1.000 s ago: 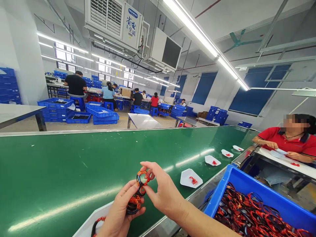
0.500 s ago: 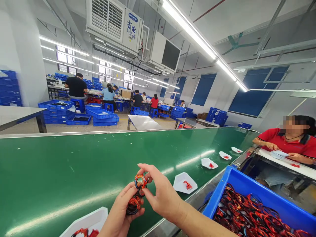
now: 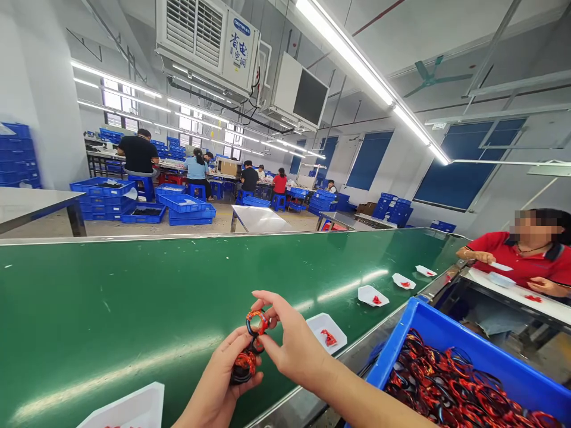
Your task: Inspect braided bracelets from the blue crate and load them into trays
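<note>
We had the braided cord point(image 3: 250, 351) up over the near edge of the conveyor belt point(image 3: 134, 297). Our left hand point(image 3: 220, 383) was curled tight round its bunched lower coil. Our right hand point(image 3: 297, 351) pinched the small top loop between thumb and forefinger, the other fingers loose. The cord looked mostly wound, with that last loop perhaps not yet tucked in; it was too small to tell. Farther along the belt's near side, white trays point(image 3: 316, 326) already carried red pieces, so those were done. Just off the belt's near edge, the blue bin point(image 3: 446, 330) sat heaped with loose cords point(image 3: 446, 389), so we judged plenty was left.
</note>
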`<action>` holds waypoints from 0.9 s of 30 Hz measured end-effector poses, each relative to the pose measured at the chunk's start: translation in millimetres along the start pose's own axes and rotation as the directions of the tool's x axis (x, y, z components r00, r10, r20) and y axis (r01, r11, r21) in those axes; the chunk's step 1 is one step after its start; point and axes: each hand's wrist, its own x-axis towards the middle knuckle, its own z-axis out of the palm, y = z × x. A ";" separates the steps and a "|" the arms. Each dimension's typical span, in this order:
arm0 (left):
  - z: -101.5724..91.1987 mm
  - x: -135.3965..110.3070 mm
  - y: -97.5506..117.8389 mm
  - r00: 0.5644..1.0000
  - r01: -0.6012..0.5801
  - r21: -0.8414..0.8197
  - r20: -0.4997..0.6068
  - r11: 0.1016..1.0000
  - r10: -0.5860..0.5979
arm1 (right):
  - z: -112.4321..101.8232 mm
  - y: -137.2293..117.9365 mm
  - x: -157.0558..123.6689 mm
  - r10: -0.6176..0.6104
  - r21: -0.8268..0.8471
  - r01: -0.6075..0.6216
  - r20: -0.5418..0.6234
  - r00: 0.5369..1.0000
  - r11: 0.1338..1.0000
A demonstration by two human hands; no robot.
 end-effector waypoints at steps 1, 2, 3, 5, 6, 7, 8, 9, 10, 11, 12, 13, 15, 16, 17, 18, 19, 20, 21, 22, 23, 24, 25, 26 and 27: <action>-0.1 0.1 -0.1 1.000 0.002 0.004 0.001 1.000 -0.002 | 0.0 1.1 0.3 0.022 0.010 -0.021 -0.004 1.000 1.000; -0.1 0.1 -0.2 1.000 0.004 0.009 0.002 1.000 -0.004 | 0.0 2.1 0.8 0.043 0.019 -0.043 -0.006 0.999 0.999; -0.1 0.1 -0.2 1.000 0.005 0.014 0.003 1.000 -0.005 | -0.1 3.2 1.3 0.064 0.027 -0.064 -0.006 0.998 0.998; -0.1 0.3 -0.2 1.000 0.009 0.023 0.004 1.000 -0.009 | -0.3 5.0 2.3 0.097 0.044 -0.096 -0.001 0.995 0.994; -0.1 0.5 -0.2 1.000 0.010 0.026 0.001 1.000 -0.010 | -0.3 5.7 2.8 0.111 0.054 -0.111 0.002 0.994 0.992; -0.1 0.8 -0.4 1.000 0.010 0.027 -0.004 1.000 -0.010 | -0.2 6.1 3.1 0.126 0.062 -0.126 0.002 0.992 0.990; -0.2 1.1 -0.6 1.000 0.011 0.028 -0.008 1.000 -0.010 | -0.1 6.3 3.4 0.142 0.069 -0.142 0.002 0.990 0.987; -0.4 1.5 -0.9 1.000 0.011 0.030 -0.013 0.999 -0.010 | 0.0 6.0 3.7 0.157 0.076 -0.157 0.003 0.988 0.985; -0.8 2.0 -1.3 1.000 0.011 0.033 -0.016 0.999 -0.011 | 0.1 5.4 4.0 0.171 0.082 -0.171 0.006 0.985 0.982; -1.3 2.5 -1.7 1.000 0.011 0.036 -0.015 0.999 -0.011 | -0.1 4.5 4.4 0.182 0.087 -0.182 0.009 0.983 0.979; -2.1 3.0 -2.2 1.000 0.012 0.039 -0.010 0.999 -0.012 | -0.9 3.5 5.1 0.191 0.090 -0.191 0.013 0.982 0.977; -2.9 3.6 -2.6 1.000 0.017 0.041 0.001 0.999 -0.017 | -2.4 2.6 5.9 0.199 0.090 -0.200 0.014 0.980 0.976; -4.5 4.7 -3.1 0.999 0.021 0.039 0.024 0.999 -0.022 | -8.9 2.5 8.1 0.220 0.075 -0.219 -0.007 0.976 0.973; -5.1 5.2 -2.9 0.999 0.018 0.038 0.026 0.999 -0.019 | -14.1 4.1 9.1 0.231 0.050 -0.229 -0.025 0.973 0.972; -5.4 5.7 -2.5 1.000 0.013 0.036 0.019 0.999 -0.014 | -20.4 7.2 9.6 0.242 0.006 -0.242 -0.039 0.969 0.970; -5.4 6.1 -1.8 1.000 0.006 0.034 0.006 0.999 -0.007 | -27.7 11.8 9.5 0.257 -0.061 -0.259 -0.043 0.966 0.964; -5.0 6.3 -0.8 1.000 -0.002 0.029 -0.012 1.000 0.002 | -35.4 17.8 8.6 0.280 -0.153 -0.280 -0.026 0.960 0.948; -4.4 6.3 0.5 1.000 -0.007 0.023 -0.027 1.000 0.007 | -43.0 24.6 6.8 0.315 -0.252 -0.302 0.013 0.949 0.920; -3.6 6.1 1.8 0.999 -0.006 0.014 -0.031 1.000 0.006 | -50.0 31.5 4.2 0.359 -0.344 -0.318 0.061 0.931 0.884; -2.7 5.6 3.1 1.000 -0.004 0.002 -0.024 1.000 0.004 | -55.7 37.9 1.3 0.404 -0.415 -0.328 0.106 0.909 0.848; -1.8 4.9 4.2 1.000 -0.003 -0.010 -0.009 1.000 0.003 | -59.9 42.7 -1.5 0.440 -0.461 -0.334 0.141 0.887 0.822; -0.9 4.0 5.2 1.000 -0.001 -0.021 0.009 1.000 0.001 | -62.3 45.5 -3.9 0.458 -0.488 -0.333 0.162 0.874 0.807; 0.0 3.0 5.8 1.000 0.000 -0.031 0.029 1.000 0.001 | -62.9 45.6 -5.4 0.463 -0.489 -0.332 0.172 0.870 0.806; 0.7 2.0 6.2 0.999 0.000 -0.042 0.051 0.999 0.002 | -62.0 43.0 -5.9 0.460 -0.465 -0.338 0.177 0.870 0.818; 1.3 1.2 6.4 0.997 0.000 -0.050 0.072 0.999 0.004 | -59.9 38.1 -5.5 0.461 -0.414 -0.353 0.196 0.865 0.839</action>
